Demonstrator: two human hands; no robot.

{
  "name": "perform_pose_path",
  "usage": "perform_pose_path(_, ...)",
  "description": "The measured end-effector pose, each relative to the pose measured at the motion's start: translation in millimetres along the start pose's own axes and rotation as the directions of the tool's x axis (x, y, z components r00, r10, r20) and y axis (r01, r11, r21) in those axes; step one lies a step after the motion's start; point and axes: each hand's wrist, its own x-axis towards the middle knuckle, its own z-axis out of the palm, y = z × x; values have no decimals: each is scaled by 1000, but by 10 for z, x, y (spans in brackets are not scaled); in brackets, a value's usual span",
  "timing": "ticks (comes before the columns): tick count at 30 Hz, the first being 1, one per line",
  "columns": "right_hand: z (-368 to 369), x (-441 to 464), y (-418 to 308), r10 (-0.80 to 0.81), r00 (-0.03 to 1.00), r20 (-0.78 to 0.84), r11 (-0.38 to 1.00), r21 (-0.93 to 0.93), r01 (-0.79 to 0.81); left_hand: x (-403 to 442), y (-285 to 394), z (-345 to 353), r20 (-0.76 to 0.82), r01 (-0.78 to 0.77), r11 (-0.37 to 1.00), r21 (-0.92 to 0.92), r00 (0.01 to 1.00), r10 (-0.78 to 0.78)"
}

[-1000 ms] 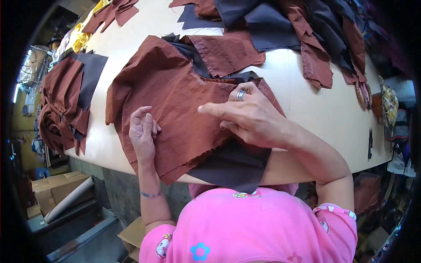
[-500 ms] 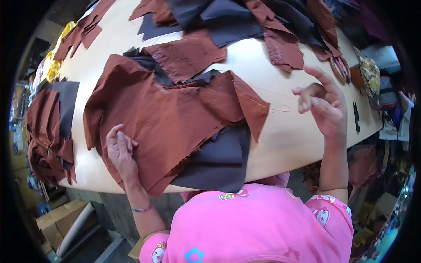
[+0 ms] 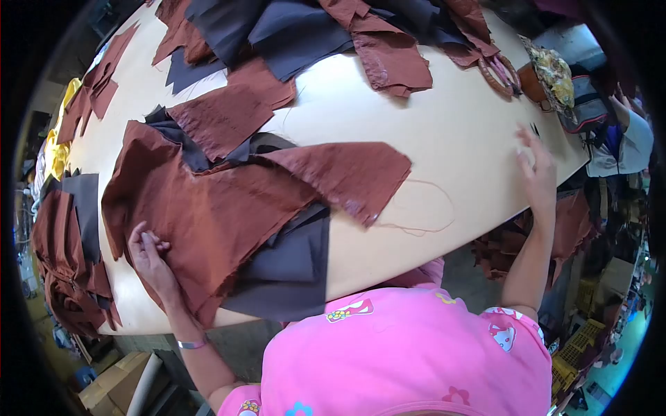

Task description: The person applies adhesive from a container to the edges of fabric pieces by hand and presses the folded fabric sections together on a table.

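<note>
A stack of rust-brown cloth pieces (image 3: 201, 201) lies on the table, with dark grey cloth (image 3: 281, 270) beneath and beside it. My left hand (image 3: 151, 262) rests on the brown cloth near its left edge, fingers loosely bent and holding nothing I can see. Over at the table's right side, my right hand (image 3: 538, 173) reaches forward with its fingers apart. Just beyond its fingertips is a small black tool (image 3: 534, 130), mostly hidden, perhaps thread snips. A loose orange thread (image 3: 444, 201) curls on the tabletop from the corner of a folded brown flap (image 3: 361, 177).
More brown and dark grey cloth (image 3: 298, 35) is heaped along the table's far side. Another brown pile (image 3: 62, 236) sits at the left edge. Brown-handled scissors (image 3: 499, 76) lie at the far right. Below the right edge hang brown scraps (image 3: 569, 222); a cardboard box (image 3: 118, 381) stands lower left.
My right hand has let go of the orange thread and moved to the black tool. The thread now lies looped on the table, and the brown flap has folded over. My left hand stays on the cloth.
</note>
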Motion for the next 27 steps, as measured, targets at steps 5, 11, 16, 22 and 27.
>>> perform_pose_path(5, 63, 151, 617, 378, 922, -87, 763, -534, -364, 436, -109, -78, 77, -57, 998, 5, 995, 57)
perform_pose_path(11, 114, 81, 735, 108, 984, -140, 902, -403, -156, 430, 64, -76, -113, -108, 983, -148, 989, 92)
perform_pose_path(16, 172, 87, 161, 123, 983, 134, 975, 169, -145, -41, -126, -1328, -298, -213, 966, -143, 940, 163)
perform_pose_path(22, 427, 78, -1038, -571, 773, 275, 775, 491, 398, -981, -607, -2182, -543, 241, 969, -51, 808, -229)
perform_pose_path(27, 567, -31, -1498, -821, 482, 307, 564, 302, 769, -1478, -479, -1868, -303, 496, 862, 102, 841, -448)
